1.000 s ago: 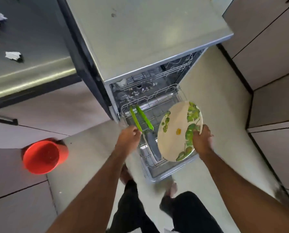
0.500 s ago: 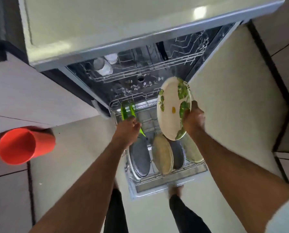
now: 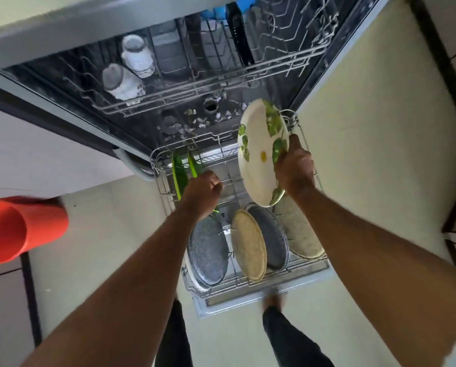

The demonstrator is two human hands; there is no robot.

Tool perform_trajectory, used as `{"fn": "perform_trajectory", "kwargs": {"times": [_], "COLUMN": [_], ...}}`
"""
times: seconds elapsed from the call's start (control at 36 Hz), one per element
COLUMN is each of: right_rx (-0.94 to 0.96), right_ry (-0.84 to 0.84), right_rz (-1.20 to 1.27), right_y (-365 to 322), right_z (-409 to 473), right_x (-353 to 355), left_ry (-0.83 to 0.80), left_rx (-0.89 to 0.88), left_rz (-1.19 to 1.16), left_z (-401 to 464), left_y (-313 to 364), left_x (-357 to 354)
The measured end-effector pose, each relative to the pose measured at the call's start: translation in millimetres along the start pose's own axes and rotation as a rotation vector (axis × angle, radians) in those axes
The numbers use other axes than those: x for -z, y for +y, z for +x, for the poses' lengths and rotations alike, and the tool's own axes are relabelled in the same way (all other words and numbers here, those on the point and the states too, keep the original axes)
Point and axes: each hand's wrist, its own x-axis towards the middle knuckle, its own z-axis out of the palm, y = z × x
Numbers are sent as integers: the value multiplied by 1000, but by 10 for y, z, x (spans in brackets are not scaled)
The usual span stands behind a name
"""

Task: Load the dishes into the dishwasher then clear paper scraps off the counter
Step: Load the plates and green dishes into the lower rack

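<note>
A person loads the dishwasher's lower rack [image 3: 311, 266], right hand [image 3: 295, 169] gripping a leaf-patterned plate [image 3: 260, 154] on edge above it, left hand [image 3: 201, 193] curled around green plates [image 3: 180, 172]; next, probably, each needs guiding into a free slot.

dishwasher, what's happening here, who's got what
A person is loading the pulled-out lower rack of the open dishwasher. The right hand grips a white leaf-patterned plate on edge above the rack, not yet slotted in. The left hand holds green plates at the rack's far left. Four plates already stand in the near slots, and two cups sit in the upper rack.
</note>
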Motion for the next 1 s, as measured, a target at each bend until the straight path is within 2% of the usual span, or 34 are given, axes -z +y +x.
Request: {"fn": "perform_trajectory", "kwargs": {"times": [0.08,0.19,0.36,0.69,0.83,1.0], "right_rx": [55,-77,-137,-200,-167,-65], "right_ry": [-112,-246,-192,-233,-311,-142], "right_rz": [-52,-64,-55,-7,-54,-65], "right_y": [29,61,-5,102,15,-289], "right_z": [-62,-250,-303,-216,-219,-411], "right_x": [-166,-430,-648,-619,-516,-186], "left_ry": [-16,-20,-48,-59,-45,15], "left_rx": [2,6,-28,-41,-33,15], "left_rz": [-31,-56,-30,-44,-34,-90], "left_z": [78,145,207,112,-46,-325], "left_y": [37,68,35,118,128,219], "left_x": [9,18,34,75,233,621]}}
